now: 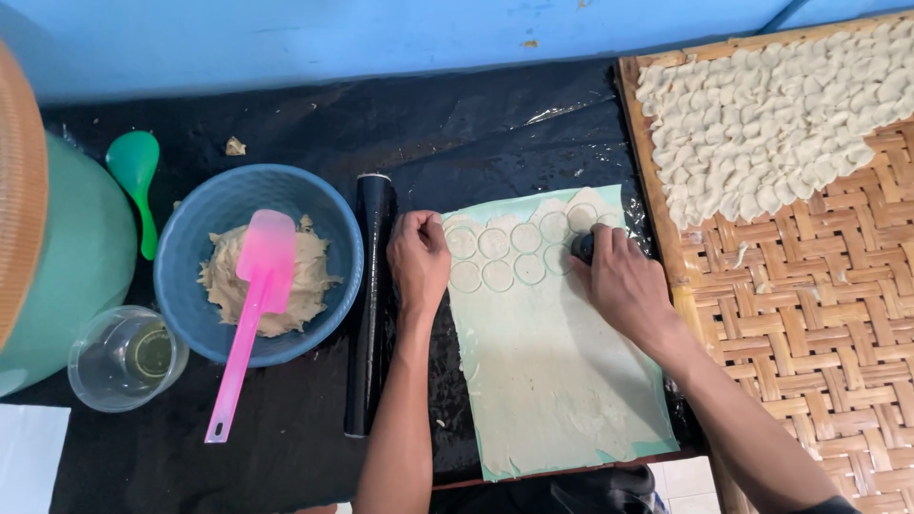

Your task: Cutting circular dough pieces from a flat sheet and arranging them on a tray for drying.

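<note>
A thin sheet of pale dough lies on a light green mat over black plastic. Several round discs are cut into its far end. My right hand presses a small dark round cutter into the dough at the right end of the disc rows. My left hand rests fingers-down on the dough's left edge, holding nothing. A black rolling pin lies just left of that hand.
A blue bowl holds filling and a pink spatula. A clear cup, green spoon and green container stand left. A woven bamboo tray at right carries several shaped dough pieces.
</note>
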